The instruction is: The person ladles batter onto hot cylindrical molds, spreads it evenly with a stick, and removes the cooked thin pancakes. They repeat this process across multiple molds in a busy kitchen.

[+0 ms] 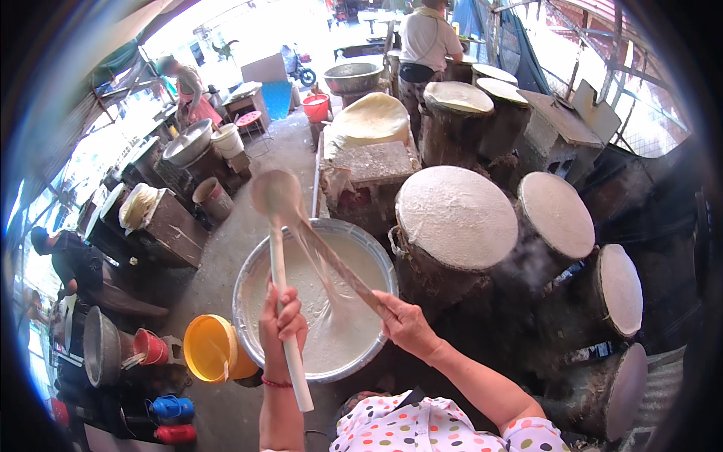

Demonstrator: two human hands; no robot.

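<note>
A large metal basin (382, 260) of thick, pale batter (339, 339) stands in front of me. My left hand (283, 324) is wrapped round the pale handle of a ladle (276, 194), whose round, batter-coated bowl is raised above the basin's far rim and slightly blurred. In my right hand (407, 325) is a flat wooden stick (340, 270), slanting up to the left. Its far end meets or crosses the ladle near the bowl; whether they touch I cannot tell. Stretchy strands of batter hang from there down into the basin.
Several drum-like stands with round white tops (457, 218) line the right side, with steam beside them. A yellow bucket (215, 350) is left of the basin. Beyond it are a red bucket (151, 346) and a blue container (172, 407). Other people (428, 41) work farther off.
</note>
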